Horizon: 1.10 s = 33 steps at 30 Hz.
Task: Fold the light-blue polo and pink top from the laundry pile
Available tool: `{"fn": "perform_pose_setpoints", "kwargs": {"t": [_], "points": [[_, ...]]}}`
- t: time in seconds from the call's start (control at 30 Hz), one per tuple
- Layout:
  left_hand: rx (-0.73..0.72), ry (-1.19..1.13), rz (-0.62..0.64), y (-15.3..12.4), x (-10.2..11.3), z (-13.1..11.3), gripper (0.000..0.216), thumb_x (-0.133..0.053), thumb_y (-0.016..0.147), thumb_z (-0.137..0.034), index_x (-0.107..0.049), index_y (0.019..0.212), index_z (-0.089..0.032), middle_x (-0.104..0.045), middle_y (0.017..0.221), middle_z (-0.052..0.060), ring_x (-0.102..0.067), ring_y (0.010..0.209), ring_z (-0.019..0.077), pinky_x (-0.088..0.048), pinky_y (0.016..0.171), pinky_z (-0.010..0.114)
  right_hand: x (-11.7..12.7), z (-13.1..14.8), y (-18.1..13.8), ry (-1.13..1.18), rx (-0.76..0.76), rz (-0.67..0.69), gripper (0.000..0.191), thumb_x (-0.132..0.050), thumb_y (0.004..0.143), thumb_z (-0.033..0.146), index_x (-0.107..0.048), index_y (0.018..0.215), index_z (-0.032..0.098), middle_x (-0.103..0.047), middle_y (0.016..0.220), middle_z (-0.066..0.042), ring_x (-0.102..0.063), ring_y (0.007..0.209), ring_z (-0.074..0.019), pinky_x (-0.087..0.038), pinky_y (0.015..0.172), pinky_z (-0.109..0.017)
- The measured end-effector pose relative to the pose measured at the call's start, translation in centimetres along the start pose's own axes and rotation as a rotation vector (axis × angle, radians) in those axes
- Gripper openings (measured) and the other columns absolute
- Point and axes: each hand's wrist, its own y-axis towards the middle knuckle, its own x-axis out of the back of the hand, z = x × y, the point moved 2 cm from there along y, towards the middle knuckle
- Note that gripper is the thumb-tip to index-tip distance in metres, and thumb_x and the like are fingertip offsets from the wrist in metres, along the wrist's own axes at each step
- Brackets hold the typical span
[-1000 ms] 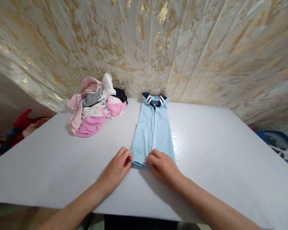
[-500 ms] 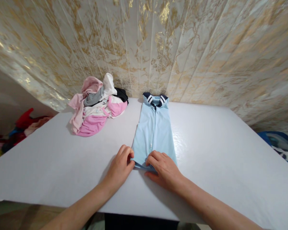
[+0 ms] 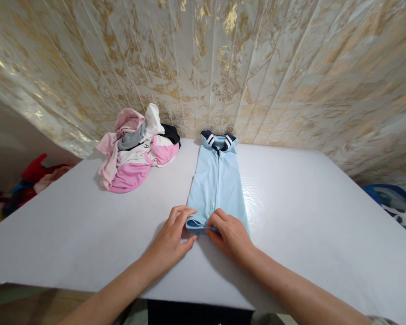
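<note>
A light blue zip-front top (image 3: pixel 219 180) lies lengthwise on the white table, folded narrow, its navy collar with white stripes at the far end. Its near hem is raised and curls over, showing a darker blue inside. My right hand (image 3: pixel 232 234) pinches that hem near its middle, thumb beneath and fingers above. At the hem's left corner is my left hand (image 3: pixel 174 232), thumb and fingers apart around the curled edge; it does not grip the cloth.
A loose heap of clothes (image 3: pixel 135 153) in pink, white, grey and black lies at the table's back left. Behind the white table (image 3: pixel 301 212) hangs a gold-patterned covering (image 3: pixel 216 67). More coloured clothes (image 3: pixel 34 180) are beyond the left edge, and a blue-and-white item (image 3: pixel 395 205) beyond the right.
The near hem has been lifted and curled upward. My left hand has opened from its pinch on the corner, while my right fingers have closed on the hem.
</note>
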Motion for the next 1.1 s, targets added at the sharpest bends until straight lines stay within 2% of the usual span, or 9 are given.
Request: {"fn": "perform_pose_setpoints", "kwargs": {"t": [0.07,0.2,0.4,0.5,0.57,0.67,0.73,0.9,1.1], "points": [[0.001,-0.016,-0.003,0.1,-0.4,0.1,0.056,-0.055,0.078,-0.008,-0.044,0.127,-0.032,-0.045,0.125,0.005,-0.049,0.122,0.0222,-0.043,0.105,0.043,-0.1,0.1,0.1,-0.036,0.018,0.001,0.005,-0.058,0.087,0.019,-0.054,0.085,0.022,-0.058,0.087,0.000,-0.054,0.067,-0.0132,-0.034,0.061,-0.025],[0.022,-0.057,-0.057,0.6,-0.9,0.0,0.060,-0.045,0.076,0.002,-0.046,0.125,-0.032,-0.044,0.123,0.004,-0.049,0.121,0.0192,-0.042,0.107,0.041,-0.3,0.3,0.2,-0.123,0.070,0.029,0.010,-0.057,0.084,0.013,-0.053,0.088,0.022,-0.059,0.089,-0.001,-0.055,0.070,-0.0147,-0.035,0.064,-0.026],[0.044,-0.032,-0.077,-0.1,-0.5,0.1,0.063,-0.047,0.074,0.001,-0.047,0.127,-0.032,-0.045,0.121,0.004,-0.055,0.108,0.0178,-0.052,0.088,0.032,-0.1,0.0,0.5,-0.197,-0.003,0.013,0.015,-0.052,0.083,0.008,-0.052,0.088,0.022,-0.059,0.089,-0.002,-0.055,0.067,-0.0136,-0.033,0.059,-0.025],[-0.001,0.087,-0.187,-1.4,0.0,-0.4,0.052,-0.054,0.080,-0.009,-0.046,0.127,-0.031,-0.047,0.121,0.006,-0.058,0.101,0.0192,-0.053,0.085,0.034,-0.3,0.1,0.5,-0.194,0.015,0.018,0.016,-0.052,0.082,0.007,-0.053,0.087,0.022,-0.058,0.087,-0.001,-0.055,0.066,-0.0136,-0.033,0.058,-0.025],[-0.093,0.178,-0.224,-2.3,-0.1,-1.1,0.033,-0.054,0.086,-0.015,-0.052,0.116,-0.028,-0.054,0.112,0.006,-0.059,0.098,0.0206,-0.051,0.086,0.037,-0.5,0.3,0.4,-0.186,0.021,0.027,0.016,-0.053,0.081,0.007,-0.053,0.087,0.022,-0.058,0.088,-0.001,-0.055,0.067,-0.0137,-0.033,0.059,-0.025],[-0.273,0.272,-0.036,-3.3,-1.3,-2.1,0.016,-0.048,0.091,-0.015,-0.058,0.099,-0.025,-0.063,0.094,0.003,-0.060,0.087,0.0201,-0.050,0.079,0.037,-0.6,0.4,0.3,-0.171,0.017,0.040,0.015,-0.057,0.080,0.009,-0.055,0.088,0.022,-0.059,0.091,-0.002,-0.056,0.070,-0.0144,-0.035,0.062,-0.026],[-0.314,0.328,0.069,-3.7,-2.2,-2.2,0.019,-0.047,0.091,-0.015,-0.059,0.103,-0.023,-0.066,0.098,0.004,-0.061,0.087,0.0205,-0.050,0.078,0.037,-0.6,0.5,0.3,-0.151,0.025,0.048,0.014,-0.059,0.081,0.011,-0.057,0.090,0.021,-0.059,0.093,-0.002,-0.056,0.072,-0.0149,-0.037,0.065,-0.026],[-0.259,0.488,0.037,-3.9,-2.9,-1.8,0.032,-0.050,0.091,-0.018,-0.053,0.123,-0.018,-0.062,0.120,0.009,-0.060,0.102,0.0245,-0.049,0.086,0.042,-0.4,0.5,0.0,-0.097,0.043,0.043,0.018,-0.058,0.082,0.011,-0.058,0.096,0.022,-0.059,0.096,-0.002,-0.056,0.077,-0.0153,-0.039,0.069,-0.027],[-0.158,0.546,0.123,-3.1,-2.9,-2.5,0.025,-0.053,0.087,-0.012,-0.058,0.111,-0.019,-0.063,0.104,0.006,-0.060,0.092,0.0220,-0.050,0.081,0.039,-0.3,0.6,0.2,-0.133,0.040,0.075,0.018,-0.055,0.083,0.006,-0.059,0.094,0.021,-0.059,0.094,-0.003,-0.056,0.077,-0.0155,-0.039,0.069,-0.027]]}}
